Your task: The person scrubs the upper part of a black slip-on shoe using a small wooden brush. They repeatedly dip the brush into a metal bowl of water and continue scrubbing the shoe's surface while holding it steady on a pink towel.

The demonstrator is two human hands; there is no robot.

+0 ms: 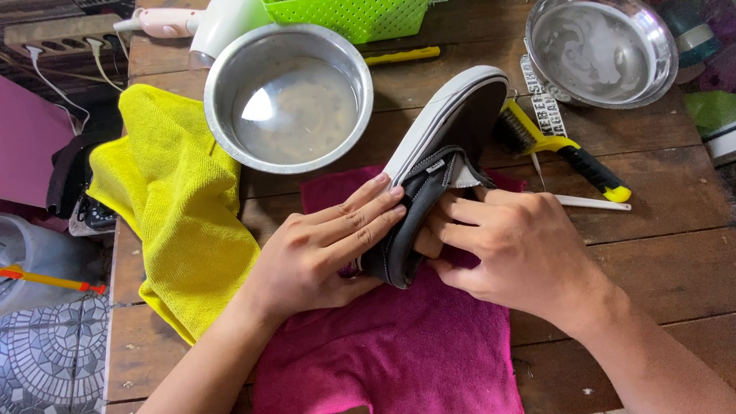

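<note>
Head view: both hands (322, 249) around black canvas shoe (437, 161) over fuzzy magenta towel (399, 345).

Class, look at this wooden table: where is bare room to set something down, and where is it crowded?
Bare planks lie right of the magenta towel, below the yellow-handled brush. Crowded: the far edge, with two steel bowls, green basket.

A dark grey slip-on shoe (437, 169) with a white rubber sole and a pale lining is held tilted on its side above the magenta towel (399, 353). Its sole is turned up and to the left, its toe is pointed away past the towel's far edge, and its heel is kept low over the towel's middle. Its opening is faced to the right.
</note>
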